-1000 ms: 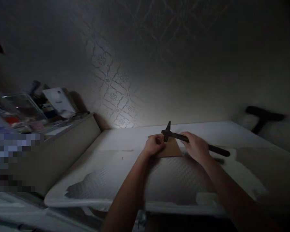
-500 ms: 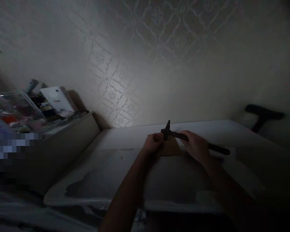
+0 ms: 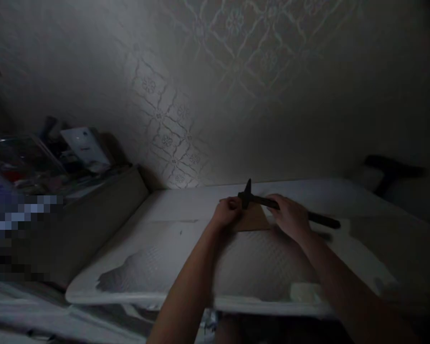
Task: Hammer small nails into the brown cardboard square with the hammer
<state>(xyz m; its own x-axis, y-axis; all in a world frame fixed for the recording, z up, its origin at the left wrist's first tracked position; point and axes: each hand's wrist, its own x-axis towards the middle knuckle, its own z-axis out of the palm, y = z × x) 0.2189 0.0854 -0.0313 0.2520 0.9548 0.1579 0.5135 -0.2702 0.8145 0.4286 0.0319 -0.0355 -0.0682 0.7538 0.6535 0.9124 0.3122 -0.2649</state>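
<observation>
My right hand point(image 3: 290, 215) is wrapped round the dark handle of a hammer point(image 3: 261, 200), gripping it partway along with the handle's end sticking out to the right. The hammer's head is at the left, its pointed peen up and its face down, over a small brown board point(image 3: 252, 219) on the table. At the board's left edge is my left hand point(image 3: 228, 211), its fingers curled and pinched close beside the hammer head. Whatever is between those fingers is too small and dark to make out.
The white table point(image 3: 168, 231) stands against a patterned wall point(image 3: 215, 119). On the left, a cabinet top carries a white box point(image 3: 86, 143), a clear plastic case point(image 3: 32, 153) and clutter. A dark T-shaped object point(image 3: 387, 169) rises at the far right. The room is dim.
The light has shifted: the table and my forearms look brighter, the wall darker. Both hands and the hammer are almost where they were.
</observation>
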